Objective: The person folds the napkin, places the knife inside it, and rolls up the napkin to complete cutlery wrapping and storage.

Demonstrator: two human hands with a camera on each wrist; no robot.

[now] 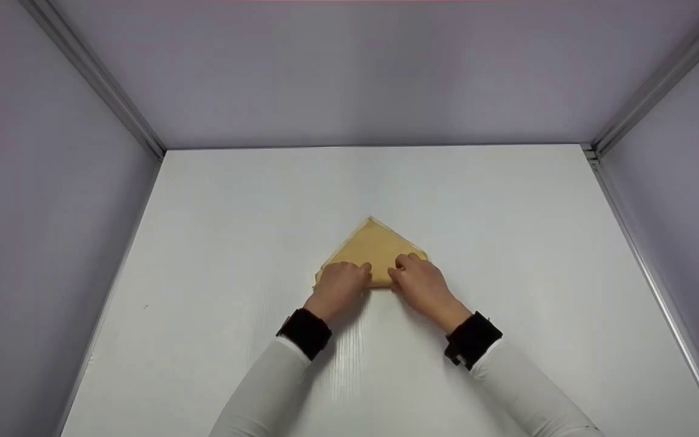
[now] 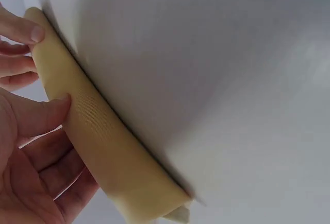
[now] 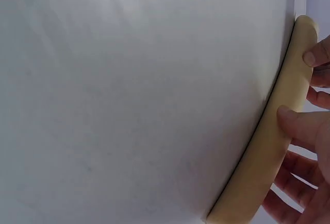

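Both hands rested on a folded tan cloth (image 1: 374, 246) on the table (image 1: 507, 243); left hand (image 1: 338, 286) and right hand (image 1: 420, 282) pinched its near edge, fingers curled.

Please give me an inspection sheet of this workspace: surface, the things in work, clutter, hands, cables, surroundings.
Surface: white table, smooth, with one small dark speck near its left edge.
Things in work: tan cloth, folded with a point away from the person, lying flat on the table.
Clutter: nothing seen.
Hands: left hand grips the cloth's near left edge, thumb on top; right hand grips the near right edge, thumb on the fold. Black wrist bands and white sleeves on both arms.
Cables: nothing seen.
Surroundings: plain pale walls on three sides, metal corner rails.
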